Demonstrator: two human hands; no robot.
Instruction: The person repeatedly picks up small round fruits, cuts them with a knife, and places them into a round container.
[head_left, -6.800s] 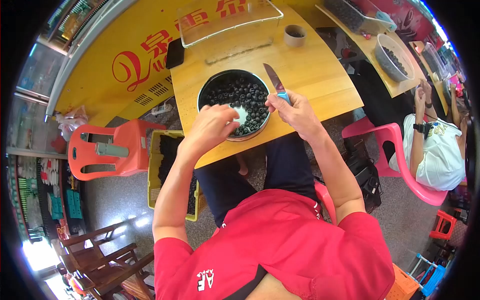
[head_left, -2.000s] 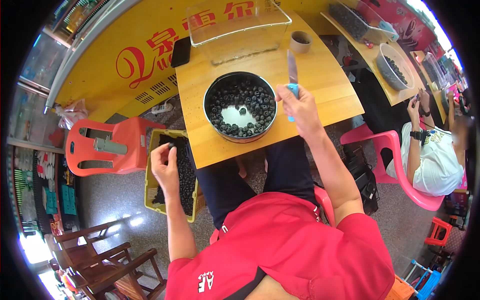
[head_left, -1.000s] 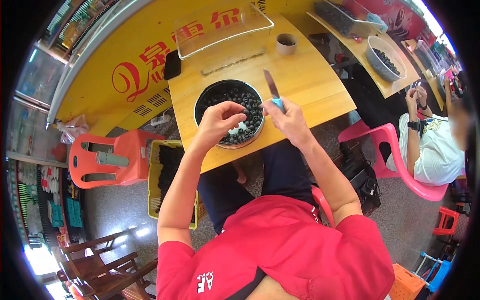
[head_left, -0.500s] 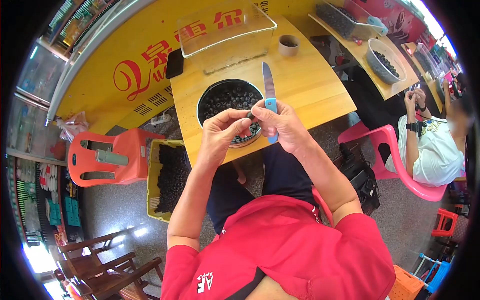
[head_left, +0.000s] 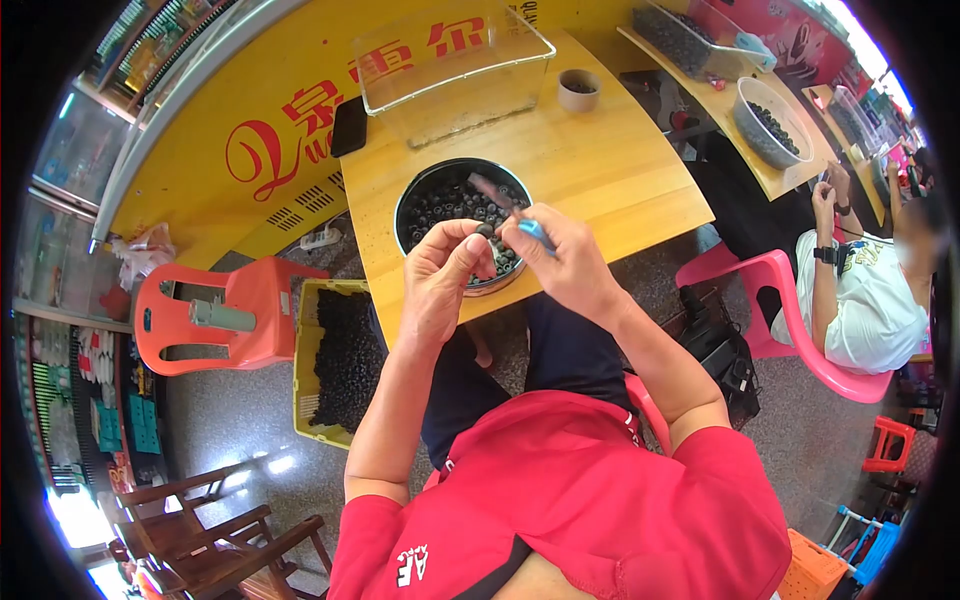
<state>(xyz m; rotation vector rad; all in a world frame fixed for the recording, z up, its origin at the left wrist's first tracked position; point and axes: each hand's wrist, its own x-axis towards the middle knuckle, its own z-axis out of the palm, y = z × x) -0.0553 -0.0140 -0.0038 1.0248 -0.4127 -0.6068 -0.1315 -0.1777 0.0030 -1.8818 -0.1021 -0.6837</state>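
Between the thumb and fingers of my left hand (head_left: 440,268) is a small dark round piece (head_left: 485,230), held over the near side of a round bowl (head_left: 402,215). Dark round pieces (head_left: 450,200) lie in the bowl. My right hand (head_left: 560,258) is closed round the blue handle of a knife (head_left: 537,235), its blade slanting up and left over the bowl, slightly blurred. The fingertips of both hands nearly meet at the held piece.
On the wooden table (head_left: 620,170) are a clear bin (head_left: 460,90), a small cup (head_left: 579,92) and a black phone (head_left: 350,126). A yellow crate (head_left: 305,375) of dark pieces stands at lower left, beside an orange chair (head_left: 255,300). A person (head_left: 865,300) sits at right.
Since half a second ago the knife has swung from upright to slanting left over the bowl. Both hands have stayed close together; the held piece is slightly further left.
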